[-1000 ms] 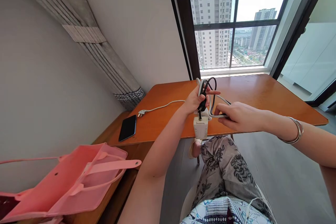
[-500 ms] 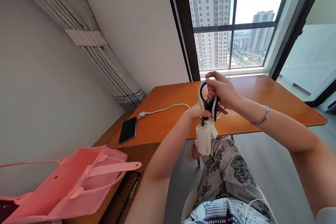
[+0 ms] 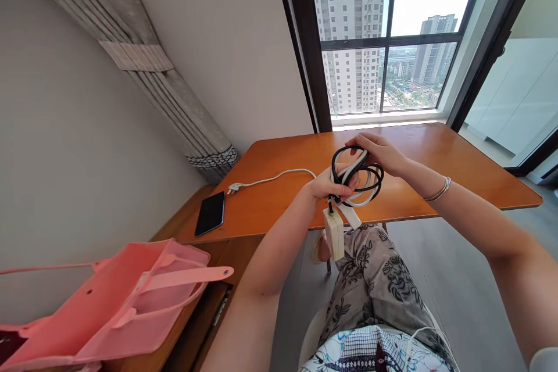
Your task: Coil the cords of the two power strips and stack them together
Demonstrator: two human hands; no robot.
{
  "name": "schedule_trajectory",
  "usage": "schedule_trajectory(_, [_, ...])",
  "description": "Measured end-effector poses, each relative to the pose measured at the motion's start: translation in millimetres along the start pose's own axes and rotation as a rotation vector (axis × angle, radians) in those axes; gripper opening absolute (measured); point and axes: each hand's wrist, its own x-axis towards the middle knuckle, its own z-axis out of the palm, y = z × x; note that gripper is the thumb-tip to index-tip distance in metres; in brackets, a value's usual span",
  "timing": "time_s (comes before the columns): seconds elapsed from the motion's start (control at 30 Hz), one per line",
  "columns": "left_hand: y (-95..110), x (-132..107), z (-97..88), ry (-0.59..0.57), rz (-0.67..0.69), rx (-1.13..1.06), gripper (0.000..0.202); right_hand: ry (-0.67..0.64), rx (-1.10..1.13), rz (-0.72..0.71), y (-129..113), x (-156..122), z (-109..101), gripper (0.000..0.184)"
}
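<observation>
My left hand [image 3: 333, 183] is closed around a looped bundle of black and white cable [image 3: 368, 185] above the near edge of the orange-brown table. Below that hand hangs a yellowed white power adapter [image 3: 334, 233], with a white tag-like piece [image 3: 350, 216] beside it. At the top of the loops, my right hand [image 3: 377, 150] has its fingers closed on the cable. A white cord leads left from behind my left hand to a plug [image 3: 234, 188] lying on the table.
A black phone [image 3: 210, 213] lies on the table [image 3: 279, 157] near its left edge. An open pink bag [image 3: 131, 302] stands at lower left on a wooden cabinet. Behind the table are a window [image 3: 383, 40] and a gathered grey curtain [image 3: 174, 99].
The cable loops have spread out to the right and show more widely. My right hand has shifted slightly right and down, and the adapter has turned a little.
</observation>
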Motion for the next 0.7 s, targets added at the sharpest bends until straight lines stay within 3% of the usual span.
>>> schedule_trajectory(0.13, [0.3, -3.2, 0.8, 0.055, 0.005, 0.006, 0.05, 0.118, -0.237, -0.303, 6.0, -11.2, -1.5, 0.057])
schedule_trajectory(0.27, [-3.7, -4.0, -1.8, 0.128, 0.032, 0.0, 0.048, -0.018, -0.439, -0.491, 10.4, -22.4, -8.6, 0.068])
schedule_trajectory(0.33, [-7.3, -3.4, -4.5, 0.141, 0.033, -0.009, 0.048, -0.034, -0.545, -0.501, 13.1, -26.5, -9.8, 0.078])
schedule_trajectory(0.5, [-14.5, 0.6, -10.6, 0.131, 0.037, -0.053, 0.043, 0.044, -0.747, -0.393, 16.6, -29.4, -9.7, 0.053])
schedule_trajectory(0.7, [-10.7, 3.8, -14.9, 0.205, -0.089, -0.101, 0.041, 0.047, -1.021, -0.291, 8.9, -31.8, -15.6, 0.054])
